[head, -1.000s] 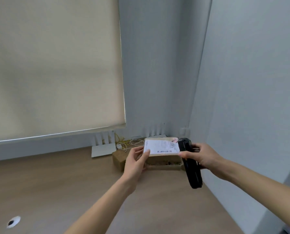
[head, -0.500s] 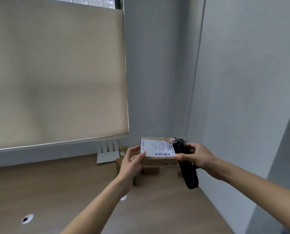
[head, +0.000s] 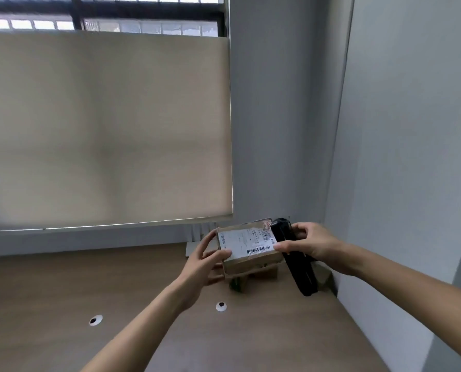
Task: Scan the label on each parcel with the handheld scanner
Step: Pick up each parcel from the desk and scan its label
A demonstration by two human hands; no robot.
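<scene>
Left hand (head: pixel 200 261) grips the near-left edge of the parcel (head: pixel 247 247), thumb on top at the label's (head: pixel 247 241) corner, fingers curled under and behind the box. Right hand (head: pixel 308 244) grips the black scanner (head: pixel 293 256) along the parcel's right side, its thumb tip touching the label's right edge beside the barcode; the fingers wrap the scanner's far side. The scanner body slants down from that grip toward the viewer, its head level with the parcel's far right corner.

The parcel is held above the bench (head: pixel 63 291), label upward and tilted toward the viewer, over further boxes (head: pixel 261 272) that sit just below and beyond the left grip. Against the frame half a second earlier, the parcel sits higher above those boxes and is turned so its barcode edge angles more to the right; both grips remain in place on parcel and scanner. The view has pitched upward, so the window (head: pixel 103 12) above the blind (head: pixel 103 130) now shows. Two round holes (head: pixel 220 306) in the bench lie nearer than the left wrist.
</scene>
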